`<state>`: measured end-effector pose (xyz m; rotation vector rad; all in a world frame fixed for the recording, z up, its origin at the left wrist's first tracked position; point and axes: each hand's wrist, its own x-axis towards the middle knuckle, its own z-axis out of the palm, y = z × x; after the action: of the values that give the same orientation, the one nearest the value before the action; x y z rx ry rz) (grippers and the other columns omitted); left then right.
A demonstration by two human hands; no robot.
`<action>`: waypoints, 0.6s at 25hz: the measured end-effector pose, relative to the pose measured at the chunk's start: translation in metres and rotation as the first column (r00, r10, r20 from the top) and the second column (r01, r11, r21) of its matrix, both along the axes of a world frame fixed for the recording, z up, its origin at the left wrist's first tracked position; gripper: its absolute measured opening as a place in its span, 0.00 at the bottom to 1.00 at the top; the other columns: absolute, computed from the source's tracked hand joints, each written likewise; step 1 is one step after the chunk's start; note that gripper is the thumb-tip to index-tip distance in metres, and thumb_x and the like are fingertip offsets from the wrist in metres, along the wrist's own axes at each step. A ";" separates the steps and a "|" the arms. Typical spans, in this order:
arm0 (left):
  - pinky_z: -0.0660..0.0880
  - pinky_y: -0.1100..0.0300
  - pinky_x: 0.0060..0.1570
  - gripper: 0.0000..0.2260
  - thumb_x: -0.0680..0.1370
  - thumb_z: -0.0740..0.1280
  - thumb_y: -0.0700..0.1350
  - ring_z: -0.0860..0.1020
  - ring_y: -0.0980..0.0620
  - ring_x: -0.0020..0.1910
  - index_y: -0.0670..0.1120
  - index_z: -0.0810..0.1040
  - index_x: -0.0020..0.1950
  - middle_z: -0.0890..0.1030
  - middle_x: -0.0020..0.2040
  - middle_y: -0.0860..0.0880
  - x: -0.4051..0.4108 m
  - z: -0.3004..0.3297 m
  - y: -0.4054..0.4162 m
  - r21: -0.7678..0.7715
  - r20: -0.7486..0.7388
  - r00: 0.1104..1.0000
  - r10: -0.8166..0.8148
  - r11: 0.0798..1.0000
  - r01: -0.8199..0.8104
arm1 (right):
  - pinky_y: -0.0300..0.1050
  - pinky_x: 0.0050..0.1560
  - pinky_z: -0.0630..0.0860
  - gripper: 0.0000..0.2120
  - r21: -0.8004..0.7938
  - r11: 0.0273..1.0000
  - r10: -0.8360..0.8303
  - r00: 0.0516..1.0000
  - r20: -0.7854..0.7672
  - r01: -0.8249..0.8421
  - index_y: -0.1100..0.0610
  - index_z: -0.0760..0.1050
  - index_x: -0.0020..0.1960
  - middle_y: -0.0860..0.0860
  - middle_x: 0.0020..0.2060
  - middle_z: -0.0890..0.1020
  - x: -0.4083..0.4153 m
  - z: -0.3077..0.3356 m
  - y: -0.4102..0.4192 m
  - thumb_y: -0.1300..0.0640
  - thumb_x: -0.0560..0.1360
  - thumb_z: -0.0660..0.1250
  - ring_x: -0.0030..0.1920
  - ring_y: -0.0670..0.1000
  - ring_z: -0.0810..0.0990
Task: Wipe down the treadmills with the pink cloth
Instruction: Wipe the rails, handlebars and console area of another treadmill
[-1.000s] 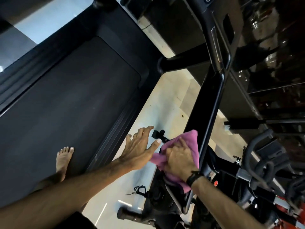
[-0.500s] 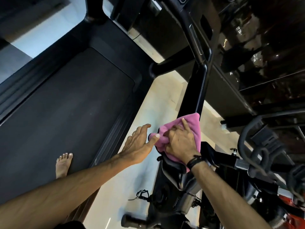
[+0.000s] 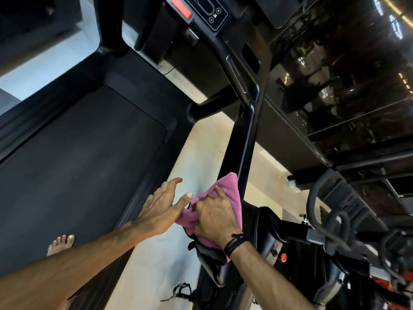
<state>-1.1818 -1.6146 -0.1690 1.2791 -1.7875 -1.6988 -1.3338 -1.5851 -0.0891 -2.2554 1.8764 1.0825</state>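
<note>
I stand on a black treadmill; its dark belt fills the left half of the view. The treadmill's right handrail runs from the console down toward me. My right hand grips the pink cloth and presses it against the near end of this handrail. My left hand hovers beside it with fingers straight, its thumb tip touching the cloth's left edge. The console with a red button sits at the top.
My bare foot rests on the belt at lower left. An exercise bike with black handlebars stands close on the right. Pale floor shows between the two machines. A dark glossy wall lies beyond the handrail.
The view has tilted upward, bringing the console into sight. My right hand with the cloth has slid a little up along the handrail; my left hand has stayed beside it.
</note>
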 end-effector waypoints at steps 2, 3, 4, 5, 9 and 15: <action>0.62 0.45 0.71 0.41 0.69 0.45 0.75 0.67 0.49 0.72 0.56 0.56 0.78 0.66 0.74 0.51 -0.005 0.002 -0.013 -0.021 -0.002 1.000 0.010 1.000 -0.010 | 0.59 0.63 0.69 0.09 0.028 1.000 0.006 0.999 -0.042 -0.005 0.55 0.81 0.41 0.52 0.38 0.83 -0.003 0.002 -0.024 0.49 0.70 0.70 0.48 0.58 0.81; 0.62 0.45 0.71 0.41 0.70 0.44 0.76 0.67 0.49 0.72 0.56 0.56 0.78 0.66 0.74 0.52 -0.006 0.002 -0.019 -0.029 -0.003 1.000 0.014 0.999 -0.015 | 0.58 0.65 0.67 0.10 0.010 1.000 -0.004 0.997 -0.080 0.004 0.53 0.79 0.40 0.51 0.37 0.82 -0.007 -0.001 -0.038 0.47 0.71 0.64 0.47 0.57 0.79; 0.62 0.45 0.71 0.41 0.70 0.44 0.76 0.67 0.49 0.72 0.57 0.56 0.78 0.66 0.74 0.52 -0.007 0.001 -0.024 -0.029 -0.003 1.000 0.015 0.999 -0.015 | 0.58 0.66 0.65 0.13 -0.037 0.999 -0.020 0.993 -0.119 0.016 0.52 0.78 0.39 0.50 0.36 0.80 -0.015 -0.005 -0.052 0.46 0.71 0.59 0.47 0.57 0.78; 0.62 0.45 0.71 0.40 0.70 0.44 0.76 0.67 0.49 0.72 0.57 0.56 0.78 0.66 0.74 0.52 -0.007 0.001 -0.029 -0.024 0.002 1.000 0.011 1.000 -0.011 | 0.58 0.67 0.64 0.16 -0.067 0.997 -0.052 0.988 -0.146 0.043 0.52 0.77 0.38 0.50 0.35 0.79 -0.019 -0.007 -0.064 0.45 0.71 0.54 0.47 0.59 0.78; 0.59 0.44 0.70 0.40 0.70 0.44 0.75 0.67 0.47 0.72 0.57 0.55 0.78 0.66 0.74 0.51 -0.006 0.001 -0.045 -0.014 0.028 1.000 0.003 1.000 -0.003 | 0.65 0.67 0.60 0.25 0.044 0.999 0.026 0.960 -0.280 -0.014 0.56 0.75 0.36 0.54 0.32 0.77 -0.008 -0.015 -0.039 0.41 0.74 0.47 0.45 0.62 0.77; 0.58 0.45 0.70 0.36 0.73 0.47 0.72 0.68 0.47 0.71 0.58 0.55 0.78 0.66 0.74 0.53 -0.016 0.015 -0.065 -0.049 0.020 0.999 -0.028 0.998 0.029 | 0.66 0.71 0.55 0.28 0.047 0.999 0.007 0.957 -0.292 0.007 0.53 0.78 0.38 0.54 0.35 0.82 -0.021 -0.025 -0.074 0.37 0.76 0.47 0.51 0.63 0.79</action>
<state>-1.1980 -1.6799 -0.1537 1.2598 -1.8554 -1.6520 -1.3549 -1.6595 -0.1137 -2.1687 1.9207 1.5168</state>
